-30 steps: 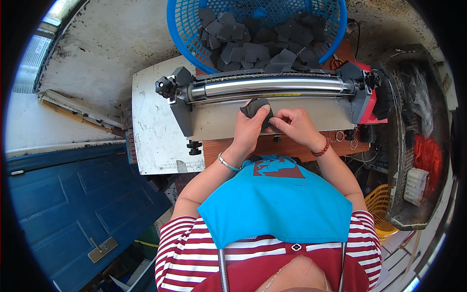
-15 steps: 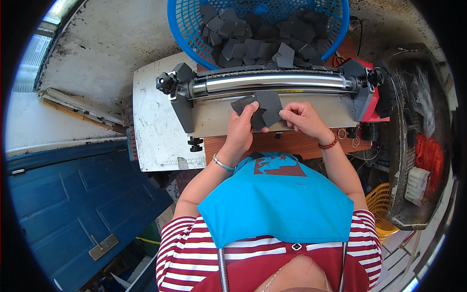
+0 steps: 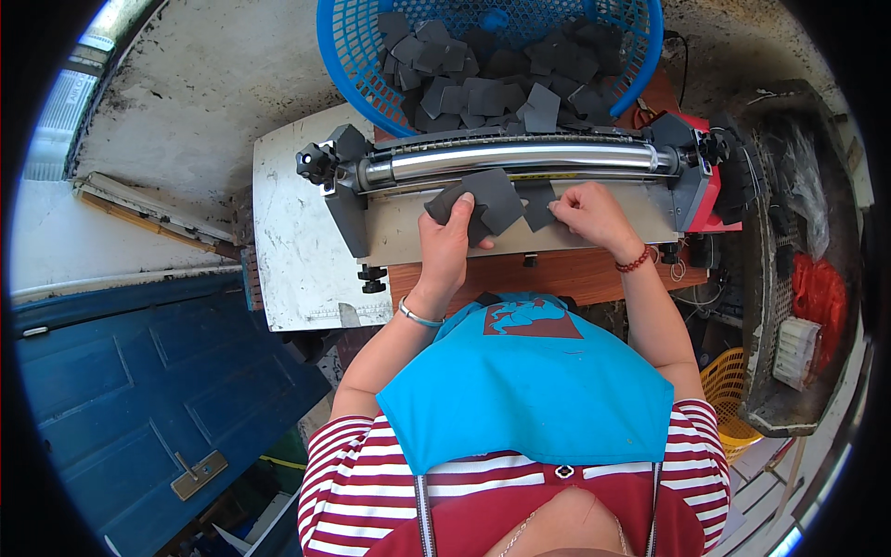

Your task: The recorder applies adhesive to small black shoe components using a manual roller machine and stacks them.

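Note:
Several dark grey flat pieces (image 3: pixel 495 200) are fanned out in my left hand (image 3: pixel 445 243), its thumb pressed on top and fingers beneath. My right hand (image 3: pixel 594 219) pinches one more dark grey piece (image 3: pixel 539 206) by its right edge, just right of the fanned ones. Both hands are over the pale metal feed plate (image 3: pixel 399 227) of a roller machine. Beyond them its shiny steel roller (image 3: pixel 520 160) runs from side to side. What the pieces are made of I cannot make out.
Behind the machine stands a blue plastic basket (image 3: pixel 357 88) heaped with similar dark pieces. Black knobs (image 3: pixel 317 161) sit at the roller's ends. To the left is a white board (image 3: pixel 295 223); a yellow basket (image 3: pixel 724 385) stands low at the right.
My right hand has moved right a little, drawing one piece apart from the others. My left hand has shifted slightly left with the rest.

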`<state>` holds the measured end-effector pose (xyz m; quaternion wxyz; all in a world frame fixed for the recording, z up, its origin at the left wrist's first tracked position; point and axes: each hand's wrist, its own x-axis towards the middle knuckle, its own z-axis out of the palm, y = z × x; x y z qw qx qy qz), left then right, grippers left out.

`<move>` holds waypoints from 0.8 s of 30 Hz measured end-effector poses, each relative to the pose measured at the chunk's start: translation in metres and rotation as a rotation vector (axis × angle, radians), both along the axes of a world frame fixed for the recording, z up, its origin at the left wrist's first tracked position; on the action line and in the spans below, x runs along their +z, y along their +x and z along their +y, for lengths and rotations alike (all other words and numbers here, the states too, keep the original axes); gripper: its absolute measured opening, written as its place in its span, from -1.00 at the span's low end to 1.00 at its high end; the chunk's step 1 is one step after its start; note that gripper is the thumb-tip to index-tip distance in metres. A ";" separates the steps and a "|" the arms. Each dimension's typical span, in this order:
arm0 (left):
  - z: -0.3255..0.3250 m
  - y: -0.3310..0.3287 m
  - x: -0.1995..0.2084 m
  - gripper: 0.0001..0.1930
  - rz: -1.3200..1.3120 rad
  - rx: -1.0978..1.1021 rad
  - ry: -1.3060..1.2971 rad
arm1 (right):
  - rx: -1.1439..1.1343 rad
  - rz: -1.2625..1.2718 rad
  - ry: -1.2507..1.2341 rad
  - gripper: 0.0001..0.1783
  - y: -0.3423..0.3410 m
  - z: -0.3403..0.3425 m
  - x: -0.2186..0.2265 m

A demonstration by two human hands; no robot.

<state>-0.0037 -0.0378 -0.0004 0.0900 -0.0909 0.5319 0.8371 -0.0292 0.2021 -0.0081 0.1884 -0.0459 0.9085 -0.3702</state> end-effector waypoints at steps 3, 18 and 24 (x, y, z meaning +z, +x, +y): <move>0.009 0.001 0.002 -0.78 -0.046 -0.006 -0.021 | -0.119 0.037 -0.239 -0.51 -0.001 -0.017 0.008; 0.011 0.001 -0.006 -0.77 -0.039 -0.067 0.047 | -0.033 -0.069 -0.526 -0.63 0.021 -0.022 0.012; 0.008 0.001 -0.007 -0.75 -0.063 -0.041 -0.015 | -0.059 -0.229 -0.214 -0.58 -0.001 -0.004 0.014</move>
